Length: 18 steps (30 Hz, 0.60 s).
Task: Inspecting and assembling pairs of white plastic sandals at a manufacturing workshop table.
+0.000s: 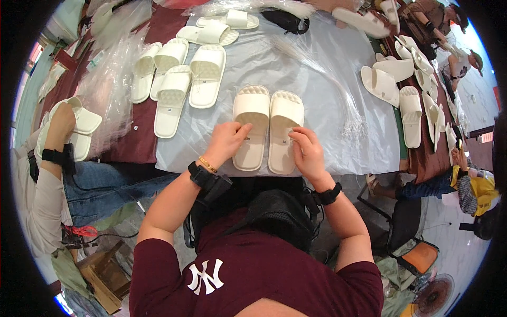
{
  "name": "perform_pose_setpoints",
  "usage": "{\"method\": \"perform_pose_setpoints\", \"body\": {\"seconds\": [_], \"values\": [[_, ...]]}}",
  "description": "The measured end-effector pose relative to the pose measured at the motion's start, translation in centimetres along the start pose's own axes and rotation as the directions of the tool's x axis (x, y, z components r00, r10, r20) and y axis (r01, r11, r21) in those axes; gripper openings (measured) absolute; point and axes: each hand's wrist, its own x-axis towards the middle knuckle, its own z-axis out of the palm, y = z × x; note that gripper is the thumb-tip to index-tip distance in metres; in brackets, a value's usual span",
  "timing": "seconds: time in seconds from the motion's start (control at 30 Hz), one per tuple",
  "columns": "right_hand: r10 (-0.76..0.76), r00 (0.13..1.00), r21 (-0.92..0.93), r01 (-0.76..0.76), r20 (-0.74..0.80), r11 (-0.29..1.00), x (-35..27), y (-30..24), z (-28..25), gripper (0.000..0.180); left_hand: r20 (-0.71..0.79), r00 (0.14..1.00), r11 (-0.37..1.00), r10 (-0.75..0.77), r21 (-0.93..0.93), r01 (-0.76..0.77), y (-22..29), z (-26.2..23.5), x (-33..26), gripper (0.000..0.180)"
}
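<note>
A pair of cream-white slippers with broad straps lies side by side before me, toes pointing away. My left hand [226, 141] closes on the outer edge of the left slipper [251, 150], its thumb lying over the insole just below the strap. At the right slipper [280, 156], my right hand [308, 151] is at the outer side, fingers curled together near the strap's lower edge. Whatever lies between those fingertips is too small or hidden to make out. Both slippers rest on the plastic-covered table [211, 150].
Several more slippers [174, 95] lie at the left and far side. A bundle of clear thin strands [327, 79] lies to the right. Crumpled clear plastic bags [108, 95] and a co-worker's hand [62, 121] with slippers are on the left. More slippers [411, 116] line the right.
</note>
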Motion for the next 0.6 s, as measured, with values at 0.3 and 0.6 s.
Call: {"method": "perform_pose_setpoints", "body": {"seconds": [0.3, 0.6], "values": [[0.362, 0.925, 0.062, -0.357, -0.117, 0.932, 2.4, 2.8, -2.0, 0.020, -0.211, 0.975, 0.992, 0.069, 0.116, -0.045, 0.9, -2.9, 1.8, 0.045], [0.647, 0.762, -0.066, -0.644, 0.036, 0.762, 8.7, 9.0, 0.4, 0.029, -0.253, 0.957, 0.955, 0.143, 0.288, -0.067, -0.1, -3.5, 9.0, 0.041]]}}
